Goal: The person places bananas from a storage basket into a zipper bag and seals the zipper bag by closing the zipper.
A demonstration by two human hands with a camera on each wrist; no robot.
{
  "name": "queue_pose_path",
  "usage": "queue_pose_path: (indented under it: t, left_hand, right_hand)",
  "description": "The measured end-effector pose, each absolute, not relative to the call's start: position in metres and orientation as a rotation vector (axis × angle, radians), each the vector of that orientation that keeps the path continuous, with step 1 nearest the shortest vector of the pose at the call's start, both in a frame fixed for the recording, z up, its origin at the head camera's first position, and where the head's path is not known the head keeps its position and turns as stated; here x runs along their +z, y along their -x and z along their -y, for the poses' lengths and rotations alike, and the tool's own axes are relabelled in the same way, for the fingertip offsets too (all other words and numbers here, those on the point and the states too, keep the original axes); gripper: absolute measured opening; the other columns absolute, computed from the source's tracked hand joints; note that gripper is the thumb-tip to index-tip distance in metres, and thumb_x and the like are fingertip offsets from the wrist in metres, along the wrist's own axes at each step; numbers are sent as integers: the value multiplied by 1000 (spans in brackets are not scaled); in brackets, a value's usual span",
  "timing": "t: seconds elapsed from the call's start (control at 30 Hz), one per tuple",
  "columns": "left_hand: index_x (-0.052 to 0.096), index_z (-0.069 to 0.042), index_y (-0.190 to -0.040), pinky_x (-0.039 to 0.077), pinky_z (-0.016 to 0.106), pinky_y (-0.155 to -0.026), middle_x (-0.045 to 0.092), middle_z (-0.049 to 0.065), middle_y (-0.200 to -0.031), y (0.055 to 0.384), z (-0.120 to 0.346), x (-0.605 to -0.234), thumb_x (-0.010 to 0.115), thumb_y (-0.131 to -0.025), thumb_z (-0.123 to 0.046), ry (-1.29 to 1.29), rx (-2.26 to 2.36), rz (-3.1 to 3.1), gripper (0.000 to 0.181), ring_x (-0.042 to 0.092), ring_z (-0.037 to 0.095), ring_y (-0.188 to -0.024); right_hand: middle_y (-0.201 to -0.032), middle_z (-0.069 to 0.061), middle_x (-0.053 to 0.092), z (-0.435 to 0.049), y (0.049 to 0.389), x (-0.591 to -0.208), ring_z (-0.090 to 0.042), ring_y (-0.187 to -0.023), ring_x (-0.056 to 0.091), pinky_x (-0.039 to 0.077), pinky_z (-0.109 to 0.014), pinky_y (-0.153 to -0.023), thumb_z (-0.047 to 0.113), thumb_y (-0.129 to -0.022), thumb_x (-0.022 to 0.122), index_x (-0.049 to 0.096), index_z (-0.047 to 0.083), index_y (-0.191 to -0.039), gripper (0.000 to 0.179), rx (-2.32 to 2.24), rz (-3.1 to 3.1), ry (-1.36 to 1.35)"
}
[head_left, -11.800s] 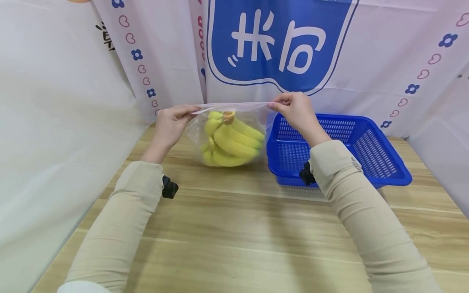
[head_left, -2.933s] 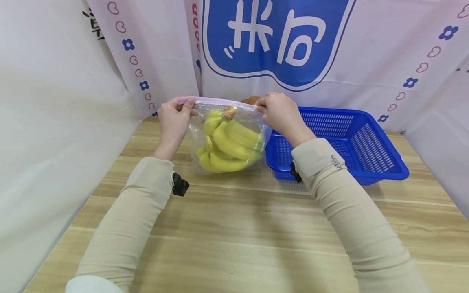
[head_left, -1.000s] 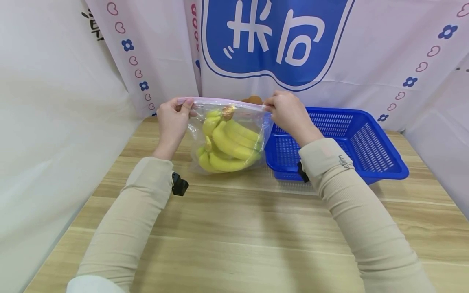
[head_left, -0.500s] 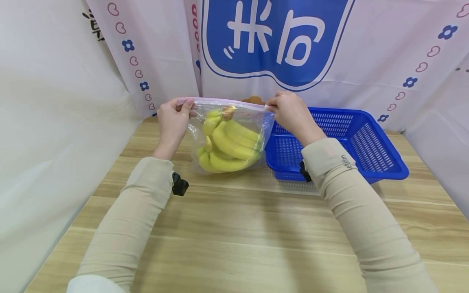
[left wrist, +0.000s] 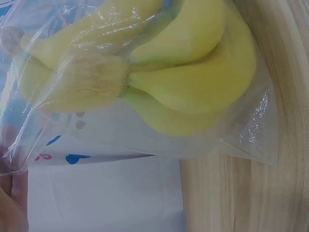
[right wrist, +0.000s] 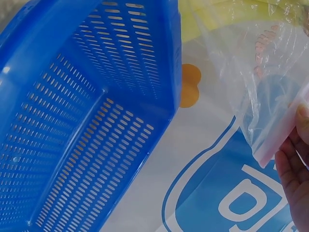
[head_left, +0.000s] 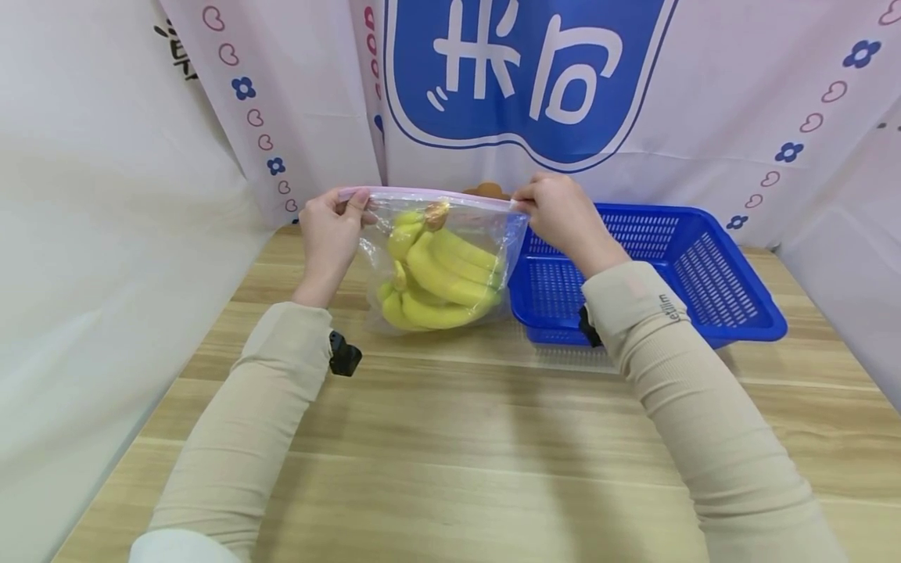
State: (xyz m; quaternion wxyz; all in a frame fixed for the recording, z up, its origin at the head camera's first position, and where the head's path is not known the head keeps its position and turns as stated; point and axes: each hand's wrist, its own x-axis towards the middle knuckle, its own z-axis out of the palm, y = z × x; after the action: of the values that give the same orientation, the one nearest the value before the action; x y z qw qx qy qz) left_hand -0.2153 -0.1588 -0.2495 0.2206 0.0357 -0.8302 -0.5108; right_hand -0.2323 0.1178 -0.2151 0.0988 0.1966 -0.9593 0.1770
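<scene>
In the head view, a clear zip bag (head_left: 512,242) with a pink strip along its top stands upright on the table, stretched between both hands. Inside it lies a bunch of yellow bananas (head_left: 450,270), its brown stem near the top; the left wrist view shows the bananas (left wrist: 188,82) close through the film. My left hand (head_left: 331,234) pinches the strip's left end between thumb and fingers. At the right end, my right hand (head_left: 559,215) pinches the top corner. In the right wrist view, the right hand's fingers (right wrist: 294,166) meet the pink edge.
A blue perforated basket (head_left: 763,320) stands right of the bag, under the right forearm; no contents show in it. A printed curtain (head_left: 450,168) hangs behind. The wooden table (head_left: 450,453) spreads in front. Both wrists carry small black cameras.
My right hand has slid right along the pink strip to the bag's corner over the last few seconds. My left hand keeps its pinch, and the bananas stay in place.
</scene>
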Motion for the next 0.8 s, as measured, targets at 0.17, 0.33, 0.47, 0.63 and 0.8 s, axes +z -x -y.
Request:
queue_pose_path:
  t: [0.17, 0.33, 0.47, 0.63, 0.8]
  left_hand:
    - [68, -3, -110, 51, 13, -70, 72, 16, -103, 215, 159, -250, 55, -95, -30, -108, -1426, 2292, 34, 58, -9, -63]
    - [68, -2, -109, 51, 12, -69, 72, 16, -102, 216, 160, -251, 56, -95, -28, -109, -1430, 2275, 32, 57, -10, -61]
    - [68, -1, -109, 50, 11, -67, 72, 16, -102, 216, 159, -251, 56, -95, -27, -107, -1430, 2269, 32, 57, -10, -61]
    - [68, -2, -110, 51, 11, -67, 72, 17, -103, 216, 159, -251, 56, -95, -27, -108, -1431, 2273, 32, 57, -10, -61]
    - [67, -1, -110, 51, 11, -68, 72, 17, -103, 216, 159, -250, 56, -95, -27, -110, -1434, 2276, 32, 57, -10, -61]
  right_hand:
    - [-109, -18, 66, -121, 232, -215, -32, -100, 63, 53, -42, -92, 8, -95, 55, 68, -1, -115, 25, 526, 2841, -575]
    - [-110, -19, 66, -124, 232, -216, -33, -103, 63, 52, -43, -94, 8, -95, 56, 68, -1, -114, 25, 513, 2840, -568]
    - [-108, -19, 66, -126, 232, -217, -33, -100, 63, 53, -43, -91, 8, -95, 55, 69, -1, -113, 24, 511, 2834, -568]
    - [-105, -19, 66, -128, 232, -217, -32, -94, 62, 53, -42, -86, 8, -95, 54, 68, -2, -113, 25, 511, 2831, -558]
    - [-105, -19, 67, -130, 232, -218, -32, -93, 62, 54, -42, -85, 8, -96, 54, 68, -2, -114, 25, 514, 2830, -543]
